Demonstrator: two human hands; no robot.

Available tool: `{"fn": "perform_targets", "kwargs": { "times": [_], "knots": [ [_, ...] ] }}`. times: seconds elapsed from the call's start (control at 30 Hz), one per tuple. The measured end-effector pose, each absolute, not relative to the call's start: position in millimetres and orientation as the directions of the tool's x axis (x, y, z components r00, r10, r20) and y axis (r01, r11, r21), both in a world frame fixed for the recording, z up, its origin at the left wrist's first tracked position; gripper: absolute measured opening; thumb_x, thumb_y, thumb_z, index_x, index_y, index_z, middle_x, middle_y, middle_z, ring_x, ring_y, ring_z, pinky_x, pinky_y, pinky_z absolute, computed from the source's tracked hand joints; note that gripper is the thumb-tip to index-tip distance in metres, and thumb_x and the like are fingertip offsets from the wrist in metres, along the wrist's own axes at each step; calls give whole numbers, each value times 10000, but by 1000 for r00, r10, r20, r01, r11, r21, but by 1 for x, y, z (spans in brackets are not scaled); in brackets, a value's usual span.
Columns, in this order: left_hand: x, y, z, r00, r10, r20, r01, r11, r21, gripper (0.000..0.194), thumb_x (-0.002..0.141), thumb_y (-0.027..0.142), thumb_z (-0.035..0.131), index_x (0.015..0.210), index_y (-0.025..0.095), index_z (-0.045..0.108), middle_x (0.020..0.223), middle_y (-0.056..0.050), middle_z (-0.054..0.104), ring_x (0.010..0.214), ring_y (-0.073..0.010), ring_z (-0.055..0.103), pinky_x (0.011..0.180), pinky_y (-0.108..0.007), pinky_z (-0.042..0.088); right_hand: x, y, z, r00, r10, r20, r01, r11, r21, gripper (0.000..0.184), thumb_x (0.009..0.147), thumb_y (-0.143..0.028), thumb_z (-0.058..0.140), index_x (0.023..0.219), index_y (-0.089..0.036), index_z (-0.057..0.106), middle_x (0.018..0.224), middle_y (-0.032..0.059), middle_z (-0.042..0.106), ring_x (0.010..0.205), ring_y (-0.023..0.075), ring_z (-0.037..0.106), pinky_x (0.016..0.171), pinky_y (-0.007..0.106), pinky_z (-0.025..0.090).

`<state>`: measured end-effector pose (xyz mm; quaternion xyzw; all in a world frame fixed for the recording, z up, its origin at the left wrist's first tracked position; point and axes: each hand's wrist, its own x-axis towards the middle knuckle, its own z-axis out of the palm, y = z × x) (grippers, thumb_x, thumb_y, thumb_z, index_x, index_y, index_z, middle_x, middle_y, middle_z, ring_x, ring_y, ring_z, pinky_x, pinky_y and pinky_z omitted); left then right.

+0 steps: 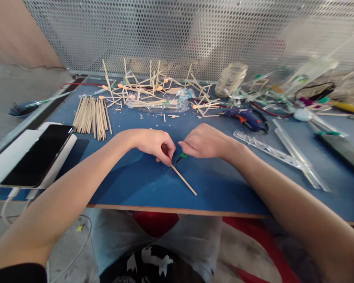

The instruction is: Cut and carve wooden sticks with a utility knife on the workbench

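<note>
My left hand [157,144] pinches one end of a thin wooden stick [184,180] between thumb and fingertips. The rest of the stick slants down to the right, towards the table's front edge. Close beside it my right hand [205,140] is closed around a small green tool with a dark tip [182,157]. Most of that tool is hidden in the fist, so its exact kind cannot be told. Its tip points down and left, near the held end of the stick; I cannot tell whether they touch.
A pile of wooden sticks [93,118] lies left, behind a phone [39,155] on a white box. Joined stick frames [138,88] and a glass jar [231,79] stand at the back. A blue glue gun [247,118] and a clear ruler [268,150] lie right.
</note>
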<state>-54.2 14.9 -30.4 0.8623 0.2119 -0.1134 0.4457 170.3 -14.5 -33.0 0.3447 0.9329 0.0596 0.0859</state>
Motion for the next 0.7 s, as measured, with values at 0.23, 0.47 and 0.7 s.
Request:
{"fn": "perform_targets", "kwargs": {
  "times": [0.23,0.47,0.7],
  "knots": [
    [-55,15,-31,884,270,-382,468,-507,724,206,806,416,718,797,210,716,693,20,706,638,-112,634,627,-227,415,172,-11,-34,-742,663,-101,642,746,177,628,1035,-374,270,714,-130,750,715,148,729,585,161,554,597,341,164],
    [-55,15,-31,885,277,-373,465,-510,723,205,811,418,715,797,214,720,695,20,709,635,-111,630,628,-228,412,168,-12,-32,-747,659,-87,637,747,190,615,1032,-367,279,722,-132,756,731,154,737,605,166,570,599,340,168],
    [-55,15,-32,882,282,-378,471,-499,727,206,805,418,719,797,213,720,688,22,705,635,-112,632,623,-222,413,168,-12,-37,-754,653,-75,636,754,164,614,1031,-368,281,715,-138,754,737,151,744,594,163,569,598,341,167]
  ]
}}
